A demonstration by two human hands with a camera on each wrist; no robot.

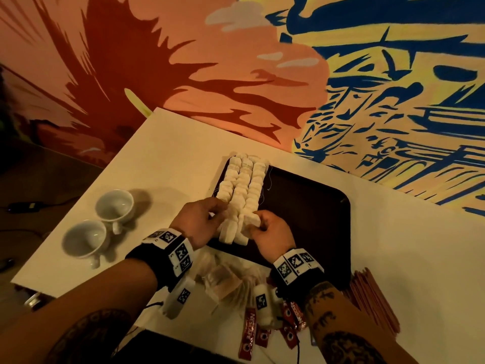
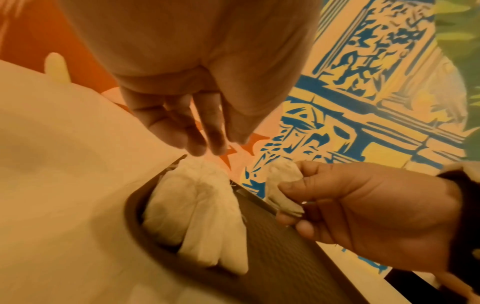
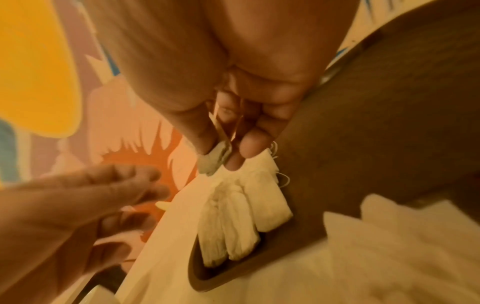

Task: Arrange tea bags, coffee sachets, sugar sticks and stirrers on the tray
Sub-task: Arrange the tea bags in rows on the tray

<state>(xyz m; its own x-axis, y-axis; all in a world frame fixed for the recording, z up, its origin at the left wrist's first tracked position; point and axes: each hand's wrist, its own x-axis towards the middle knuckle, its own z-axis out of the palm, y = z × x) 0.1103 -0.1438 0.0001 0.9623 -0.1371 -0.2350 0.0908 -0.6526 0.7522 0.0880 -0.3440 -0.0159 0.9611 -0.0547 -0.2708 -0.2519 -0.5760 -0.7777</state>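
Note:
A dark brown tray [image 1: 309, 206] lies on the white table. Three rows of white tea bags [image 1: 242, 190] fill its left part. My left hand [image 1: 215, 213] hovers at the near end of the left row, fingers straight and holding nothing; the left wrist view shows the same hand [image 2: 207, 144] above those rows of tea bags [image 2: 197, 216]. My right hand [image 1: 258, 225] pinches one tea bag [image 1: 252, 218] between thumb and fingers at the near end of the right row. The right wrist view shows that pinch on the tea bag [image 3: 215, 159] closely.
Two white cups [image 1: 114, 206] [image 1: 85, 241] stand on the left of the table. A loose pile of tea bags [image 1: 225, 282] lies in front of the tray, with red coffee sachets [image 1: 248, 334] nearer me. A stack of thin red sticks [image 1: 375, 303] lies at the right. A painted wall rises behind the table.

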